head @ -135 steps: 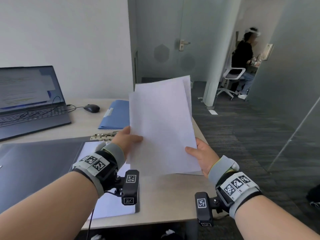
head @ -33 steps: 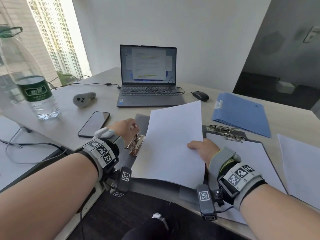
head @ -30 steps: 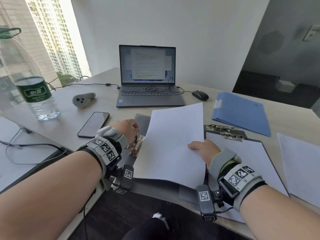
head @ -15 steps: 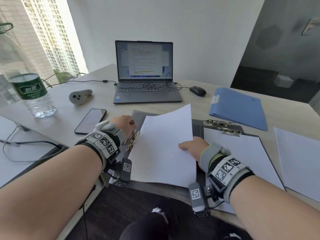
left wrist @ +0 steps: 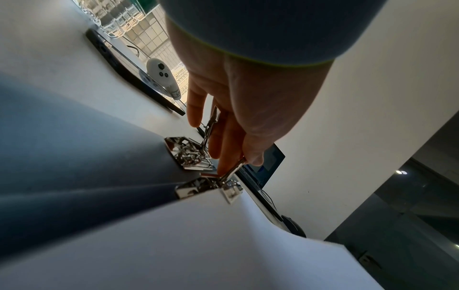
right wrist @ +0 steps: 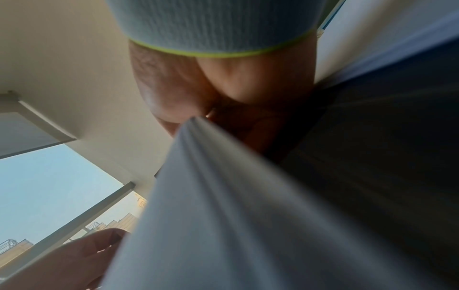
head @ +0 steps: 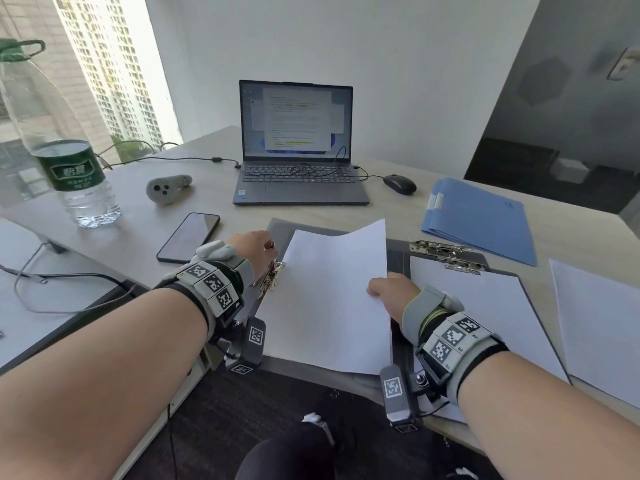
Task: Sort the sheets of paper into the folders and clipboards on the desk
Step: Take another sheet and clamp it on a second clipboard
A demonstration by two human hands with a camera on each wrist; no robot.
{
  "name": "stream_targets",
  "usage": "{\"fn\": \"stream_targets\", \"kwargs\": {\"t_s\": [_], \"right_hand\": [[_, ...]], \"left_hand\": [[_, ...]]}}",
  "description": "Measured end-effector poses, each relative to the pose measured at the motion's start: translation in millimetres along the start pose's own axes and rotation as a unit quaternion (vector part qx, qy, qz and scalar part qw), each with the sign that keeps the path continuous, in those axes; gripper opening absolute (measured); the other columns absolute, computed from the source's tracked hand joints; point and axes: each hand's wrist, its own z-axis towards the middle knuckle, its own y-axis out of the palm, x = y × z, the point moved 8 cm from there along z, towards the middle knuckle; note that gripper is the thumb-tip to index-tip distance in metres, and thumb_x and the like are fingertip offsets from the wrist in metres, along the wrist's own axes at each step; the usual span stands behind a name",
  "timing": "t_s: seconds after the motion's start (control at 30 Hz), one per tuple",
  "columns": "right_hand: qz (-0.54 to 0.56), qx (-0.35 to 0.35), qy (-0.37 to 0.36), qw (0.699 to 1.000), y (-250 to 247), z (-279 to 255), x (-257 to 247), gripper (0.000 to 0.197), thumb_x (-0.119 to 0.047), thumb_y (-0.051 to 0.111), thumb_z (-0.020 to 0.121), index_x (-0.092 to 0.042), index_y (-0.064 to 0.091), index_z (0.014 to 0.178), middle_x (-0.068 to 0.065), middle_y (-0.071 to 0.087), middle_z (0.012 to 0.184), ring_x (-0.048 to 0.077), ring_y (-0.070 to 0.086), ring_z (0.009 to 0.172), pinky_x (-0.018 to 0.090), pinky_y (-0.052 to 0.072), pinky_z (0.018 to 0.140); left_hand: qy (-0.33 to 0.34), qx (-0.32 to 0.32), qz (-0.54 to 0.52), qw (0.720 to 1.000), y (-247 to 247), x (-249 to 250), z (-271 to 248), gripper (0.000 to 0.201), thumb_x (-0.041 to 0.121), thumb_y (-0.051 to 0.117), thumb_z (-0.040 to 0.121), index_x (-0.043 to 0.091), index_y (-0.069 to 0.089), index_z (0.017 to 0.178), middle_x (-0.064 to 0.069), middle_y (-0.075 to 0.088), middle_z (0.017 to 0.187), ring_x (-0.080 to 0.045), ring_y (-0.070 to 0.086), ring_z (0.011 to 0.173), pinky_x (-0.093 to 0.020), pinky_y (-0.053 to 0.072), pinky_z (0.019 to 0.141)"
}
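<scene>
A stack of white sheets (head: pixel 329 299) lies over the left half of an open grey folder (head: pixel 277 225) at the desk's near edge. My right hand (head: pixel 391 292) pinches the stack's right edge, thumb on top (right wrist: pixel 174 102). My left hand (head: pixel 256 247) grips the lever of the folder's metal clip (head: pixel 272 278) (left wrist: pixel 218 176) and holds it raised; the sheets' left edge (left wrist: pixel 174 225) sits at the clip. A grey clipboard (head: pixel 502 270) with a white sheet (head: pixel 485 317) under its clip lies to the right. Behind it lies a shut blue folder (head: pixel 481 220).
More loose white sheets (head: pixel 602 323) lie at the right edge. An open laptop (head: pixel 298 147), a mouse (head: pixel 400 184), a phone (head: pixel 188 236), a grey controller (head: pixel 166 188) and a water bottle (head: pixel 59 150) stand further back and left. Cables trail on the left.
Since 4.5 s ago the sheets came down from the air onto the open grey folder. In the last second their left edge slid closer to the clip, which my left hand holds.
</scene>
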Motion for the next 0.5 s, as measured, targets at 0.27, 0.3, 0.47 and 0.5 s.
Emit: {"fn": "stream_targets", "kwargs": {"t_s": [0.27, 0.3, 0.47, 0.5], "right_hand": [[0.025, -0.014, -0.013, 1.0, -0.8, -7.0, -2.2, 0.021, -0.015, 0.065, 0.065, -0.006, 0.059, 0.083, 0.011, 0.054, 0.08, 0.024, 0.049, 0.075, 0.031, 0.036, 0.07], [0.032, -0.019, -0.014, 0.999, -0.5, -8.7, -3.7, 0.023, -0.017, 0.064, 0.063, -0.007, 0.059, 0.083, 0.011, 0.053, 0.079, 0.024, 0.048, 0.074, 0.031, 0.035, 0.069], [0.059, -0.003, 0.005, 0.998, -4.0, -11.7, -4.0, 0.012, -0.021, 0.057, 0.089, -0.009, 0.058, 0.087, 0.01, 0.059, 0.087, 0.026, 0.054, 0.077, 0.032, 0.038, 0.07], [0.06, 0.0, 0.007, 0.998, -4.3, -12.1, -4.5, 0.018, -0.027, 0.056, 0.089, -0.01, 0.06, 0.093, 0.011, 0.063, 0.093, 0.028, 0.059, 0.084, 0.034, 0.042, 0.078]], "left_hand": [[-0.007, 0.005, -0.047, 0.999, 3.3, -5.6, -1.4, 0.018, 0.035, 0.054, 0.094, 0.021, 0.065, 0.1, -0.002, 0.071, 0.097, -0.025, 0.065, 0.085, -0.037, 0.053, 0.077], [-0.007, 0.007, -0.047, 0.999, 2.7, -5.1, -1.8, 0.018, 0.035, 0.054, 0.094, 0.021, 0.065, 0.1, -0.002, 0.071, 0.096, -0.025, 0.065, 0.084, -0.036, 0.053, 0.076], [-0.009, 0.004, -0.057, 0.998, 2.1, -4.4, -3.5, 0.018, 0.032, 0.055, 0.095, 0.019, 0.065, 0.101, -0.003, 0.071, 0.096, -0.025, 0.064, 0.085, -0.034, 0.049, 0.072], [-0.009, 0.003, -0.059, 0.998, 2.1, -4.7, -4.3, 0.017, 0.032, 0.055, 0.095, 0.019, 0.066, 0.1, -0.003, 0.071, 0.097, -0.026, 0.064, 0.086, -0.034, 0.05, 0.073]]}}
